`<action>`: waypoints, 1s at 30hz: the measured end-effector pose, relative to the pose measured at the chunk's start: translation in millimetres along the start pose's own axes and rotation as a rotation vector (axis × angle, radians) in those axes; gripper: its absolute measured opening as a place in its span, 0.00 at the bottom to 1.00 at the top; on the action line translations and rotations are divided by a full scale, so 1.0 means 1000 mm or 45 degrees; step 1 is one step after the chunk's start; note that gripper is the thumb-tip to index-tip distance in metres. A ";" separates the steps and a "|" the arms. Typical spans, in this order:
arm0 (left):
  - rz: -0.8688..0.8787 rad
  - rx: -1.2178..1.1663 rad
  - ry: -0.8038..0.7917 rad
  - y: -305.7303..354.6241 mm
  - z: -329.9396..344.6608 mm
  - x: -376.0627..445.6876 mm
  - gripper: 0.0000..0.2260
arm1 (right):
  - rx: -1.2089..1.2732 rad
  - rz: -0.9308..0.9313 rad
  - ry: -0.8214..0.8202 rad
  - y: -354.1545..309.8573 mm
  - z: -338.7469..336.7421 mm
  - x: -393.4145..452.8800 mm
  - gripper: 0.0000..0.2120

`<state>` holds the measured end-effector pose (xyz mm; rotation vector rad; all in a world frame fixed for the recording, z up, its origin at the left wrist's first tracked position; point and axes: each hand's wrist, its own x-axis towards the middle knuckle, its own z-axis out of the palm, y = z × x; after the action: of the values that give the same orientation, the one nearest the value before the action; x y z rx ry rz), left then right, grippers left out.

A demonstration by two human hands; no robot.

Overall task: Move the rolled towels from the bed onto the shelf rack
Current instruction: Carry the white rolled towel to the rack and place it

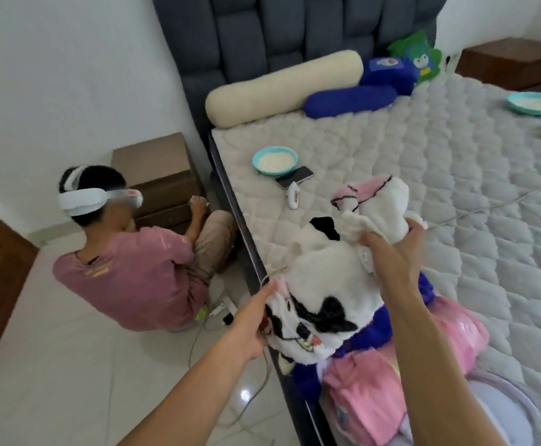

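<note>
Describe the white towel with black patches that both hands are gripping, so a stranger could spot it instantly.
Start at the quilted mattress and go to its near left edge, where a heap of fabric lies. On top is the white towel, fluffy with black blotches, held by the left hand at its lower edge and the right hand higher up. The blue towel and pink towel beneath are plain.

I'm getting a single view, from the camera worn on the head, and it's looking forward and steeply down across the near left edge of the bed (456, 188). It's sitting close: both forearms are reaching in from the bottom of the frame. The wide lens is bending the headboard (295, 33) at the top and taking in the floor (69, 381) on the left, where a second person (134, 268) is crouching. No other view is overlapping this one.
</note>
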<state>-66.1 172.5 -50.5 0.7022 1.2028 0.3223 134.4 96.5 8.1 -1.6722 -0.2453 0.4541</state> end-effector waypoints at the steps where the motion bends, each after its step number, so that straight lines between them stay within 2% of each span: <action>1: 0.051 -0.038 0.001 0.010 -0.014 -0.008 0.19 | 0.005 -0.054 -0.047 -0.013 0.015 -0.011 0.30; 5: 0.271 -0.215 0.097 0.038 -0.095 -0.050 0.19 | 0.050 -0.293 -0.284 -0.058 0.088 -0.076 0.31; 8: 0.449 -0.375 0.253 0.039 -0.184 -0.091 0.27 | 0.123 -0.470 -0.490 -0.082 0.152 -0.155 0.31; 13: 0.605 -0.709 0.471 0.010 -0.342 -0.192 0.22 | 0.253 -0.690 -0.968 -0.107 0.244 -0.325 0.32; 18: 0.752 -1.050 0.820 -0.049 -0.474 -0.292 0.19 | 0.314 -0.857 -1.468 -0.109 0.316 -0.501 0.31; 21: 0.846 -1.267 0.961 -0.093 -0.540 -0.341 0.24 | 0.321 -0.943 -1.760 -0.099 0.342 -0.601 0.32; 26: 1.102 -1.572 1.083 -0.159 -0.613 -0.414 0.22 | 0.337 -1.115 -2.205 -0.082 0.375 -0.741 0.32; 30: 1.276 -1.684 1.234 -0.201 -0.664 -0.450 0.19 | 0.364 -1.161 -2.495 -0.068 0.403 -0.838 0.34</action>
<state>-865.5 -24.1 28.7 -0.1756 1.0684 2.2349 -784.0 123.0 164.7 -0.1693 -2.0767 1.1586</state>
